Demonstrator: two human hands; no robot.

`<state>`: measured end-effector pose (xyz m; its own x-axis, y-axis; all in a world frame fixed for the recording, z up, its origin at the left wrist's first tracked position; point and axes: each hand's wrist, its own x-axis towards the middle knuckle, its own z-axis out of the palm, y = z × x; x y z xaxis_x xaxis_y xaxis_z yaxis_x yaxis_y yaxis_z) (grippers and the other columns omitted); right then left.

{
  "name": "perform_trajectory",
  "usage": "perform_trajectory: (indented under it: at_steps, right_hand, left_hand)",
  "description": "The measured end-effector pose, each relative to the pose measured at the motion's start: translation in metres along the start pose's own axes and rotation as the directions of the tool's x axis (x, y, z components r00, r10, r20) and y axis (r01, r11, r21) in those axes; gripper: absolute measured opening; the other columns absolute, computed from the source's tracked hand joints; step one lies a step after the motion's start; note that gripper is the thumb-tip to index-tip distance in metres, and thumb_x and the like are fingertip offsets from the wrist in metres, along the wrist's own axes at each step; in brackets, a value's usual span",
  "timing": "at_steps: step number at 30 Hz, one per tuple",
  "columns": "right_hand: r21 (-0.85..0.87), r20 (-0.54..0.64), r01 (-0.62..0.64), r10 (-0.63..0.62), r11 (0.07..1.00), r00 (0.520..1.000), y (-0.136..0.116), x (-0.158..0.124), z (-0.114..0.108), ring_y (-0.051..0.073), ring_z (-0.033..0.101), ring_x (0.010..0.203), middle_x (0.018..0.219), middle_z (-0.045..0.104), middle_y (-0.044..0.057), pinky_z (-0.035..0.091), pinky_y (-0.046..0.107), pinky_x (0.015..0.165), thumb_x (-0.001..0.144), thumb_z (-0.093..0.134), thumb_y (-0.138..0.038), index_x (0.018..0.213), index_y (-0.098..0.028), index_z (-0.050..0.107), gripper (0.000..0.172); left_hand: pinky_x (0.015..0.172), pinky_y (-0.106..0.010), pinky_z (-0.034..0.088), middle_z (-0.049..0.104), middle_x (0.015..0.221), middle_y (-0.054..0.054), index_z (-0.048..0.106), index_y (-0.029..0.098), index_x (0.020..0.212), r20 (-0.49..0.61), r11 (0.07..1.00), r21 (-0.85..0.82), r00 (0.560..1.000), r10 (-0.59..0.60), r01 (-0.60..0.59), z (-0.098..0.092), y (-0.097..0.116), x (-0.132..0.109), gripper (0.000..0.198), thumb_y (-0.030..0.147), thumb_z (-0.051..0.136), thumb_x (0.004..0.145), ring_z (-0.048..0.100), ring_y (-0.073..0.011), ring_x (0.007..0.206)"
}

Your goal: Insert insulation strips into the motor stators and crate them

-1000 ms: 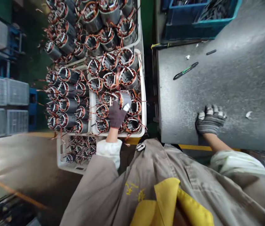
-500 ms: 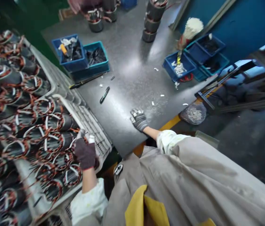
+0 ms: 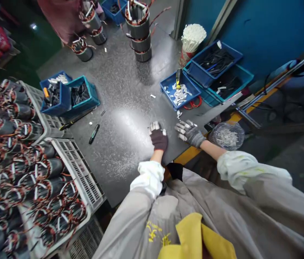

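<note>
My left hand (image 3: 158,137), in a dark maroon glove with pale fingertips, lies flat on the grey metal table (image 3: 125,93), fingers stretched and thumb apart. My right hand (image 3: 190,133) wears a grey glove. It rests palm down near the table's front edge with spread fingers, close to a few white scraps. Neither hand shows anything in its grip. Beyond the right hand is a shallow blue tray (image 3: 168,94) of white pieces, with a yellow-and-black cutter (image 3: 178,78) lying in it. A dark green-and-black pen-like tool (image 3: 94,134) lies to the left.
Plastic crates (image 3: 80,172) of copper-wound motor stators (image 3: 50,169) line the left. A stator stack (image 3: 140,36) stands at the back. Blue bins (image 3: 57,108) sit at the table's left, stacked trays (image 3: 208,77) at right. A bag of white scraps (image 3: 227,136) hangs beside the edge.
My left hand has left the stator crate and come right onto the table. My right hand has shifted right along the front edge, its fingers now spread. The view has turned.
</note>
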<state>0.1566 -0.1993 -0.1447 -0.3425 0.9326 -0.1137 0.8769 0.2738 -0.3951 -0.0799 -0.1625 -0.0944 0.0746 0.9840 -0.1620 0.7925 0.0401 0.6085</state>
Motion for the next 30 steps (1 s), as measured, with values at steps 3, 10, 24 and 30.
perform_trajectory:
  at_steps: [3, 10, 24, 30]
  right_hand:
    - [0.027, -0.052, -0.072, 0.074, 0.997, 0.996, 0.003, 0.057, -0.023, 0.036, 0.058, 0.159, 0.171, 0.070, 0.015, 0.033, 0.066, 0.140, 0.113, 0.049, -0.026, 0.157, -0.019, 0.076, 0.052]
    - [0.072, -0.354, -0.247, 0.256, 0.966, 0.899, 0.008, 0.049, -0.013, 0.036, 0.070, 0.137, 0.155, 0.080, 0.017, 0.049, 0.056, 0.124, 0.113, 0.054, -0.036, 0.138, -0.020, 0.088, 0.046]
    - [-0.004, -0.462, -0.453, 0.400, 0.892, 0.792, 0.030, 0.060, -0.003, 0.044, 0.080, 0.112, 0.131, 0.087, 0.024, 0.063, 0.063, 0.102, 0.112, 0.050, -0.040, 0.129, -0.018, 0.090, 0.049]
    - [0.012, -0.460, -0.430, 0.387, 0.903, 0.799, 0.029, 0.059, -0.004, 0.044, 0.081, 0.110, 0.127, 0.088, 0.019, 0.064, 0.065, 0.101, 0.110, 0.051, -0.036, 0.137, -0.026, 0.089, 0.049]
  left_hand:
    - [0.153, -0.051, 0.021, 0.046, 0.190, -0.015, 0.045, 0.018, 0.184, 0.018, 0.980, -0.188, 0.997, 0.069, -0.064, 0.011, 0.038, 0.072, 0.073, 0.023, 0.052, 0.111, 0.036, -0.0266, 0.182]
    - [0.148, -0.044, 0.034, 0.052, 0.187, -0.014, 0.046, 0.020, 0.183, -0.141, 0.940, -0.211, 0.943, -0.300, 0.268, -0.062, 0.019, 0.159, 0.068, 0.031, 0.048, 0.116, 0.046, -0.0249, 0.177]
    - [0.131, -0.046, 0.049, 0.080, 0.152, -0.021, 0.074, 0.016, 0.156, -0.124, 0.977, 0.189, 0.984, 0.127, -0.102, -0.156, 0.101, 0.380, 0.049, 0.025, 0.051, 0.114, 0.070, -0.0352, 0.151]
    - [0.124, -0.048, 0.052, 0.080, 0.147, -0.024, 0.062, 0.008, 0.167, -0.213, 0.965, 0.252, 0.977, -0.018, 0.072, -0.190, 0.115, 0.446, 0.061, 0.046, 0.049, 0.121, 0.075, -0.0359, 0.142]
